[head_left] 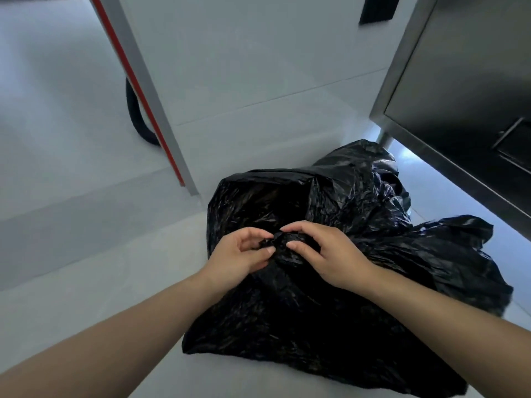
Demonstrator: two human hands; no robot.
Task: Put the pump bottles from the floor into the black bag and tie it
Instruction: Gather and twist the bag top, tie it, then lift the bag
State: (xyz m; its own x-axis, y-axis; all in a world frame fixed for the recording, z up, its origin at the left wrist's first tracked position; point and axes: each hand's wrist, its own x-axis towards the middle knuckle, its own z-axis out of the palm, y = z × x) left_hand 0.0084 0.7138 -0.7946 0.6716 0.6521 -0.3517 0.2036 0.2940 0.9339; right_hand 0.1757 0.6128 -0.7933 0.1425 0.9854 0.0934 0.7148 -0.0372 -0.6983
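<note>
Bag point(330, 297): black, crumpled, lying on the pale floor point(86, 254) at about 5 o'clock of the view, filling the lower middle and right. Bulging, so probably loaded, though contents hidden by the opaque film. No pump bottles visible anywhere on the floor; judged already inside, not confirmable.

Left hand point(244, 254) and right hand point(321, 254) meeting over the bag's top, near centre. Both pinching a small twisted wad of plastic, the knot point(277, 239), between thumb and fingertips: left from 9 o'clock of it, right from 3 o'clock. Fingers curled, closed on the film, not flat. Whether a full knot or only a first twist: cannot tell, too dark and small.

Loose flap of bag point(459, 248) spread at 3 o'clock, toward the steel cabinet point(459, 81) at 1 o'clock. Grey post with red strip point(143, 96) at 11 o'clock, well apart from the bag.

Judged stage: loading done, tying under way. Left: snugging the knot tight, perhaps a second throw to lock it, and gathering in that stray flap if part of the mouth.
</note>
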